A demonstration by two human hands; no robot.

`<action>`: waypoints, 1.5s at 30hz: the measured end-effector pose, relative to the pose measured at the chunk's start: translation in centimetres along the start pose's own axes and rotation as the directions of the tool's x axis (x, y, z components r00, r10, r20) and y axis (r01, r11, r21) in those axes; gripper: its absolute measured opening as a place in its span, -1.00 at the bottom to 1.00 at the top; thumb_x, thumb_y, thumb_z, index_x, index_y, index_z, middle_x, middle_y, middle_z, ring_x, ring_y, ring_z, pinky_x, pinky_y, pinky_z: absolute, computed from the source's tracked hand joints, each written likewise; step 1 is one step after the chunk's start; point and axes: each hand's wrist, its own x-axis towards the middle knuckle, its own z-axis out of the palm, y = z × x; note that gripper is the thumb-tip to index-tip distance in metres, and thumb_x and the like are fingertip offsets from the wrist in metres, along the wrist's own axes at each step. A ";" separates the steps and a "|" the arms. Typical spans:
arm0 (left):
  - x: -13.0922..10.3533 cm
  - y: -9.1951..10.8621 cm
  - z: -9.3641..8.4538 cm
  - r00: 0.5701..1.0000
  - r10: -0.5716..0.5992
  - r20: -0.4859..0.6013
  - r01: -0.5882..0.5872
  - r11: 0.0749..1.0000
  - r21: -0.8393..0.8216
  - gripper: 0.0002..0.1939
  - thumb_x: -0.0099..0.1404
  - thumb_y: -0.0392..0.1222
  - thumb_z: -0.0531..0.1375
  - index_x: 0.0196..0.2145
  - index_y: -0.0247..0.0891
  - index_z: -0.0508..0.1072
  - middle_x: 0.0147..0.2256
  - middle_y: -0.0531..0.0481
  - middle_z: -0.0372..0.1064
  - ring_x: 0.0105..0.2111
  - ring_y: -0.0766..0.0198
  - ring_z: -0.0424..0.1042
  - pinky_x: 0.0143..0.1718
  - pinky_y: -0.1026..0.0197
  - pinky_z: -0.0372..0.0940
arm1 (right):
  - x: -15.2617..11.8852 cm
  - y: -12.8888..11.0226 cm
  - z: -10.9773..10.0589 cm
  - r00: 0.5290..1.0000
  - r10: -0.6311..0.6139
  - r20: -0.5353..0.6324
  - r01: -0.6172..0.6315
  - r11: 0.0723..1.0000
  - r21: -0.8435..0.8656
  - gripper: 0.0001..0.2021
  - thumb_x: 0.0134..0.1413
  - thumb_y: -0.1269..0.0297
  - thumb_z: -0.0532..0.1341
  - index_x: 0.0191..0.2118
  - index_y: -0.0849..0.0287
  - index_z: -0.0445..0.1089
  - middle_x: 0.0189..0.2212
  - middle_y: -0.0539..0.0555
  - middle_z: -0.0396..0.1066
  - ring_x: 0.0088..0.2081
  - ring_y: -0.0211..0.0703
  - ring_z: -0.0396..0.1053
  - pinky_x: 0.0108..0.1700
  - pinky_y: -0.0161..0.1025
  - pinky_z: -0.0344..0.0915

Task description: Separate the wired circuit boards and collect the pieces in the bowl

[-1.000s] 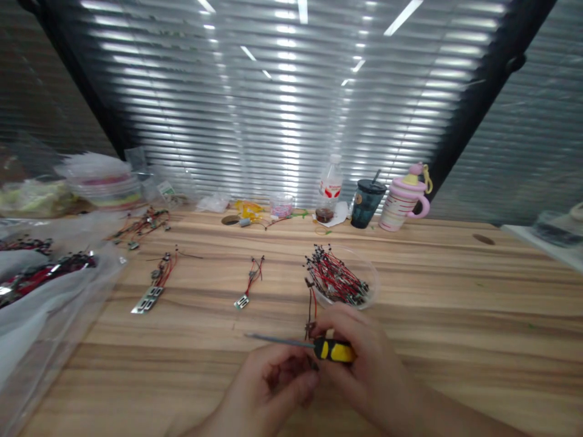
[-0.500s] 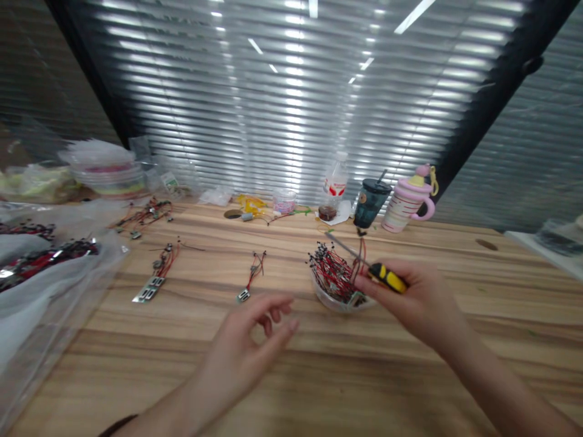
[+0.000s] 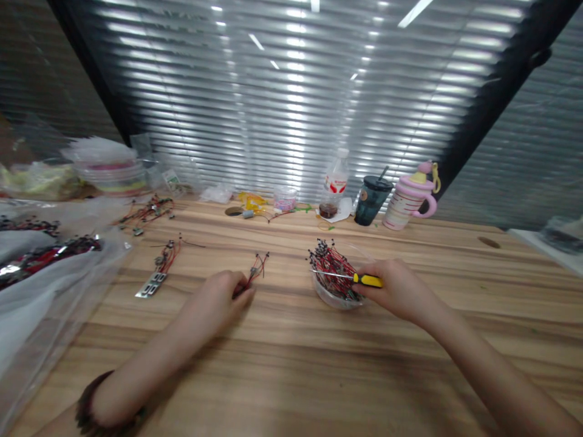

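Hands apart. I've got the left hand (image 3: pixel 230 292) closed on the lower end of a small circuit board with thin red and black wires (image 3: pixel 257 267), on the surface (image 3: pixel 291 370) left of the bowl; board end hidden by fingers, can't tell if it's lifted. My right hand (image 3: pixel 389 284) is clamped on a yellow-and-black-handled screwdriver (image 3: pixel 368 280), shaft pointing left across a clear round plastic bowl (image 3: pixel 334 299). Bowl holds a tangled heap of red-and-black-wired parts (image 3: pixel 330 262). Right fingertips at the bowl's right side; can't tell if they grip anything in it. Further left, a green-white strip of joined boards with wires (image 3: pixel 157 277).
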 end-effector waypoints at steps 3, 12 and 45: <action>0.0 0.1 -0.4 0.998 -0.068 0.020 0.070 0.989 -0.128 -0.79 0.10 -0.11 0.14 -0.48 -0.31 0.47 -0.45 -0.12 0.43 -0.40 0.14 0.35 -0.40 0.25 0.09 | -0.3 -0.1 -1.0 0.999 -0.032 -0.016 0.033 0.998 0.047 -0.83 0.05 0.28 0.17 -0.31 0.15 0.51 -0.44 0.04 0.50 -0.43 -0.15 0.37 -0.41 -0.31 0.14; 0.1 1.6 -1.0 0.893 -0.229 0.388 0.428 0.159 -0.890 -0.90 0.17 -0.40 0.14 -0.39 -0.38 0.46 -0.42 -0.02 0.42 -0.49 0.45 0.39 -0.40 0.43 0.33 | -3.6 -4.7 1.6 0.975 -0.025 -0.222 0.142 0.837 0.529 -0.78 0.21 0.16 0.03 -0.25 0.16 0.34 -0.38 -0.01 0.36 -0.36 -0.27 0.29 -0.35 -0.38 0.17; -2.0 3.4 2.1 0.986 -0.114 0.117 0.160 0.522 -0.838 -0.72 -0.06 -0.21 0.36 -0.34 -0.31 0.47 -0.50 0.07 0.46 -0.48 0.42 0.40 -0.38 0.42 0.29 | -4.3 -5.5 8.1 0.989 -0.117 -0.090 0.146 0.851 0.504 -0.70 0.22 0.22 0.00 -0.09 0.19 0.39 -0.27 0.11 0.47 -0.28 -0.13 0.40 -0.25 -0.29 0.28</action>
